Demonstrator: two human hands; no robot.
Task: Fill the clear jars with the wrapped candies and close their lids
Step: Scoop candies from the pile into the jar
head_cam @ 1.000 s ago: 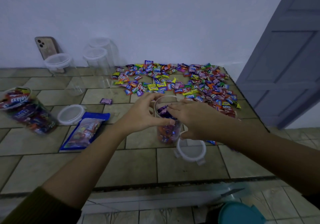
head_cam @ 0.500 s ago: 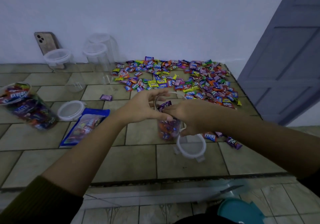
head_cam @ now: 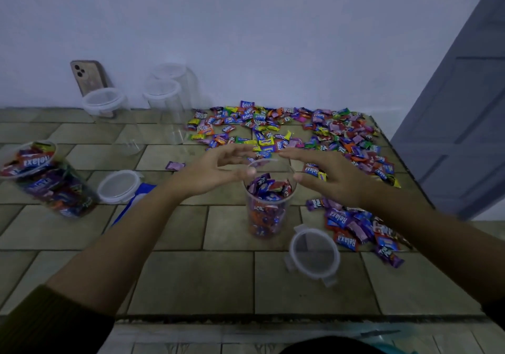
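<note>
- While the jar (head_cam: 269, 211) stands upright and uncapped on the tiled table (head_cam: 191, 280), a hand hovers on each side of its mouth.
- Left hand (head_cam: 216, 171): just left of the jar's rim, fingers loosely spread and gently curved, holding nothing. The thumb tip lies close to the rim, but whether it touches cannot be told.
- Right hand (head_cam: 330, 178): just right of the rim, fingers nearly straight, palm turned toward the jar. It is empty and apart from the jar's wall.
- Candies (head_cam: 341, 140): some fill the jar to roughly two-thirds. The main spread lies behind and to the right of the jar, and a smaller heap sits right of it, partly under the right forearm.
- Lid (head_cam: 314, 256): flat on the table, near the jar, in front and to the right.
- Full jar (head_cam: 46, 181): well left of the jar and uncapped, with a second lid (head_cam: 119, 185) and a blue bag (head_cam: 136, 199) between the two.
- Empty jars (head_cam: 166, 107): behind and left of the jar, by the wall, near a leaning phone (head_cam: 87, 77).
</note>
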